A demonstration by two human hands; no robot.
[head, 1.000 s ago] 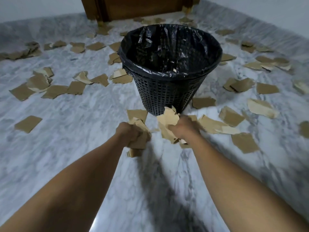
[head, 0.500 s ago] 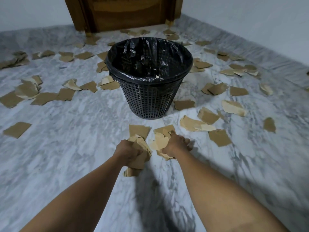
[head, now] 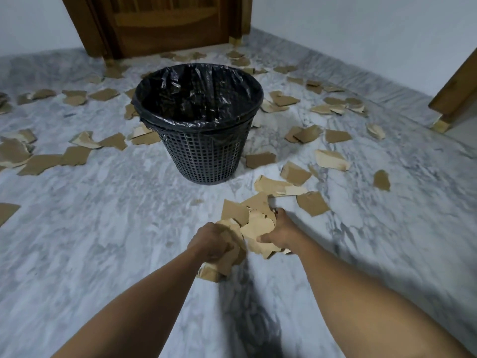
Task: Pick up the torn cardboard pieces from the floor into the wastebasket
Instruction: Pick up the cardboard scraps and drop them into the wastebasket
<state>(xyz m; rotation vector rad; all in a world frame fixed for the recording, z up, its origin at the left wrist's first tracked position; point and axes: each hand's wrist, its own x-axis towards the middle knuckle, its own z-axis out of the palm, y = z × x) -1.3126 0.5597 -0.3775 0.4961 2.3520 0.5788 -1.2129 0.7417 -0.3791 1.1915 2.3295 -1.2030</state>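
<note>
- Hands reach out in front of the bin, on the side nearest the camera, low over the floor.
- The left hand is curled into a fist around a bunch of torn cardboard. Some of the bunch sticks out below the fist.
- The right hand is also closed on cardboard. It holds a bigger stack of pieces, with the thumb on top and the fingers hidden under the stack.
- The two bunches touch each other between the hands.
- The bin is a black basket with little square holes in its wall. It stands upright on the floor, past the hands.
- A shiny black bag lines the bin and folds over its rim.
- I cannot tell how much cardboard lies inside the bin, because the inside is dark.
- Many more brown cardboard pieces lie flat on the floor all around the bin: to its left, to its right and behind it.
- A few pieces lie on the floor just right of the bin's base, close to the right hand.
- The floor is grey and white stone with wavy marks.
- A brown wooden door stands behind the bin, against a white wall.
- Another bit of brown wood shows far to the right of the bin.
</note>
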